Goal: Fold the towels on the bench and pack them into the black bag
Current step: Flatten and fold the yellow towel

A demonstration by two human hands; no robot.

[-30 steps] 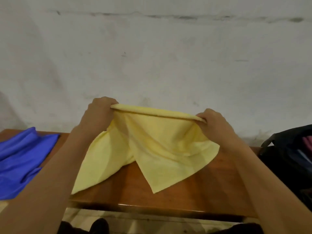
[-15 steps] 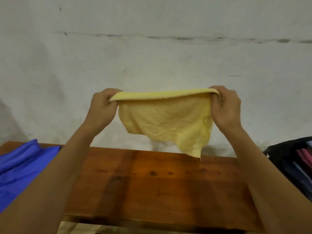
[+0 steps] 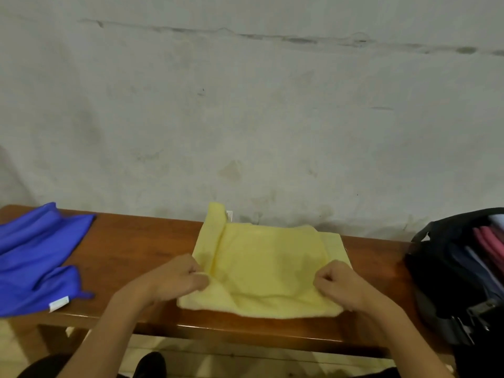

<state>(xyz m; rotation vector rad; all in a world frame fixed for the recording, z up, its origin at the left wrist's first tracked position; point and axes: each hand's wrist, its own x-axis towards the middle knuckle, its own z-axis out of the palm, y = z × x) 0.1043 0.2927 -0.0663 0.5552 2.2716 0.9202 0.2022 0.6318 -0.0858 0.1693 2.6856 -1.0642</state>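
Though bag [image 3: 447, 268] is cut off | hands [image 3: 174, 279] pinch towel [image 3: 267, 266]

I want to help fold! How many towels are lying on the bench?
2. The yellow towel lies mid-bench, gripped by the left hand and right hand. The blue towel lies at the left end. The black bag may hide more.

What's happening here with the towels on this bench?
A person is folding a yellow towel laid on the wooden bench. The left hand and right hand each pinch a near corner. A blue towel lies unfolded to the left; the open black bag sits right.
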